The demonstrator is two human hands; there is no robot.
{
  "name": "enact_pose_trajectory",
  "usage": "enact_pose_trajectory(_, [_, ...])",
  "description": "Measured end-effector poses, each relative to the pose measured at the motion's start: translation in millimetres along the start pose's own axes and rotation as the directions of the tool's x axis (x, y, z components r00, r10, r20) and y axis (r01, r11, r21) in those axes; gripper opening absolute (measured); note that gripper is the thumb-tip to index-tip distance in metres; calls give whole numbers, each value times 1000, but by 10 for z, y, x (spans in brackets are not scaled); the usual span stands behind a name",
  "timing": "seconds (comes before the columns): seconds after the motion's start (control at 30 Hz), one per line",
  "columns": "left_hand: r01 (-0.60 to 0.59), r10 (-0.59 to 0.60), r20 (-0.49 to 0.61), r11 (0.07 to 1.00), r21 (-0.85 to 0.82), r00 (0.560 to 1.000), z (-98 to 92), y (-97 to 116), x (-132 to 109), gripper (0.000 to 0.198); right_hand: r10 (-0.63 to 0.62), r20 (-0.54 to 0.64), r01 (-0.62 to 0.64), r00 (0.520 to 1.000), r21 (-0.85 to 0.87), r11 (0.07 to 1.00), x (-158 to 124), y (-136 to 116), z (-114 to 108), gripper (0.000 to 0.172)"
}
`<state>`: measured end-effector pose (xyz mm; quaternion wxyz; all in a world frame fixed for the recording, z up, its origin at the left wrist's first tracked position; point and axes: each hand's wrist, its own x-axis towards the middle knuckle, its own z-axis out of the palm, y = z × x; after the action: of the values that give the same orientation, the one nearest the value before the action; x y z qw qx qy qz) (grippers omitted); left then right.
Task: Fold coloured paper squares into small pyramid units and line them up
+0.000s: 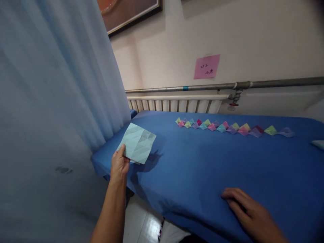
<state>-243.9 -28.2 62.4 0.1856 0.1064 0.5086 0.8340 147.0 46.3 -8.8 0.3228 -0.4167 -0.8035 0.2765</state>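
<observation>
My left hand [120, 163] is closed on a square sheet of pale green paper [139, 143], thumb on top and fingers underneath. Crease lines cross the paper, and a second edge shows below it, perhaps another layer. It is held above the left part of a bed or table covered with a blue sheet [192, 175]. Over the near right side of that sheet is my right hand [248, 209], its fingers curled in towards the thumb and slightly blurred. Nothing shows in it. Along the far side lies a zigzag row of small folded paper pieces [222, 127] in several colours.
A pale blue curtain [55, 101] hangs at the left. Behind the blue surface are a white radiator [174, 105], a metal pipe [207, 87] and a valve [236, 98]. A pink note [207, 66] is on the wall. Pale green paper [318, 144] lies at the right edge.
</observation>
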Motion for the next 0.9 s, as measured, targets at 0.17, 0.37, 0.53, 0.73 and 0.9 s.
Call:
enact_pose_trajectory(0.17, [302, -289, 121, 947, -108, 950, 215, -239, -419, 8, 69, -51, -62, 996, 132, 989, 119, -393, 69, 20])
enact_pose_trajectory(0.37, [465, -436, 330, 885, -9, 837, 499, -604, -1038, 24, 100, -143, -56, 985, 285, 957, 424, -647, 174, 36])
enact_pose_trajectory(0.53, [500, -476, 393, 865, 45, 787, 594, -764, -1300, 36, 285, -115, -198, 952, 478, 856, 520, -610, 165, 25])
enact_pose_trajectory(0.73, [533, -519, 373, 843, 76, 769, 618, -782, -1292, 40, 363, -126, -264, 923, 480, 837, 451, -543, 141, 17])
enact_pose_trajectory(0.9, [535, -537, 402, 835, 129, 742, 628, -808, -1298, 34, 349, -189, -238, 918, 441, 865, 428, -461, 129, 19])
